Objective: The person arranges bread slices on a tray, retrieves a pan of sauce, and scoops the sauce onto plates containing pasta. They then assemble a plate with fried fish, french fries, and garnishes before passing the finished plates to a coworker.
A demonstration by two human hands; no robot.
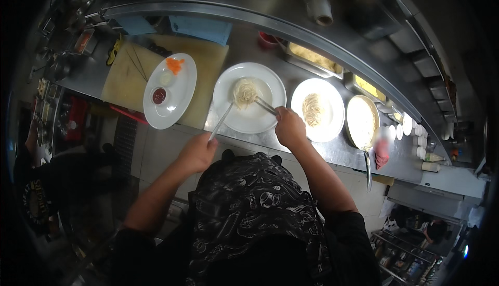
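Observation:
My left hand (198, 151) grips the handle of a thin metal utensil (221, 122), whose far end meets a mound of spaghetti (246, 92). The mound lies in a round white plate (249, 124) with a wide rim. My right hand (290, 127) is closed on metal tongs (266, 106), their tips at the same mound. On the right, a second white plate (335, 110) holds more spaghetti (312, 109). Beyond it stands a frying pan (362, 120) with pale food in it. To the left, an oval white platter (177, 102) carries shredded orange vegetable (175, 65) and two small sauce cups, one red (159, 96).
A yellowish cutting board (210, 59) lies under part of the platter. Metal food pans (315, 59) stand beneath the shelf edge (249, 11). The frying pan's handle (368, 171) sticks out past the counter, near a red cloth (381, 155). A co-worker (37, 192) is at far left.

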